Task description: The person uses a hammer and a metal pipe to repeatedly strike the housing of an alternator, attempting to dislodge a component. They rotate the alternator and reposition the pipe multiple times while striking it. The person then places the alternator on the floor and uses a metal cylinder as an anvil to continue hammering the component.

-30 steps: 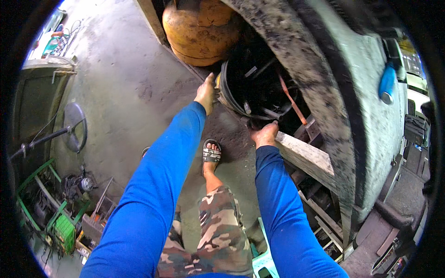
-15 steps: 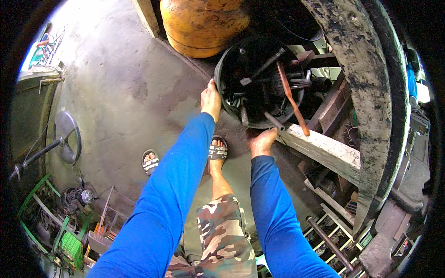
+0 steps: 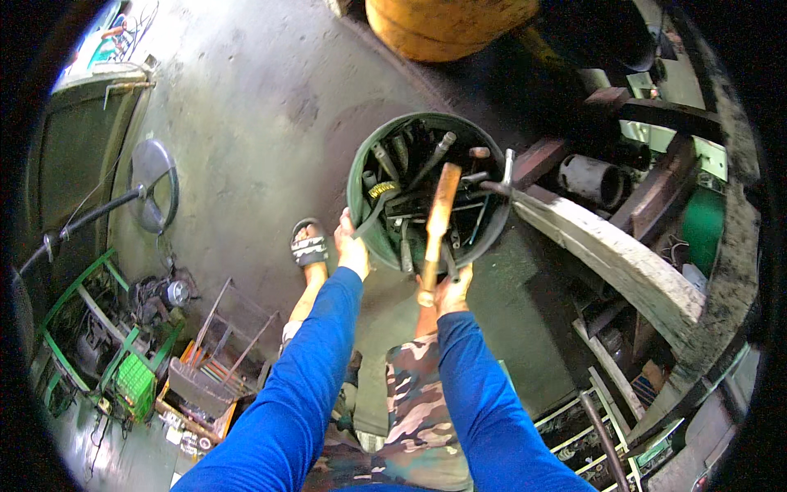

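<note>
Between my hands is a round dark bucket, full of metal tools and rods. My left hand grips its near left side. My right hand holds the near side from below, its fingers partly hidden by the bucket. A wooden handle sticks out over the near rim towards me, blurred. Inside lie several socket-like metal pieces and a metal bar. At the right rim a T-shaped metal tool pokes out.
A worn white beam runs right of the bucket, below a dark timber frame. An orange rounded container stands ahead. On the left are a steering wheel on a column, a green metal frame and a green crate.
Both hands have brought the bucket nearer to me, away from the beam and the orange container. Its tools now show more clearly, and my feet and view have shifted.
</note>
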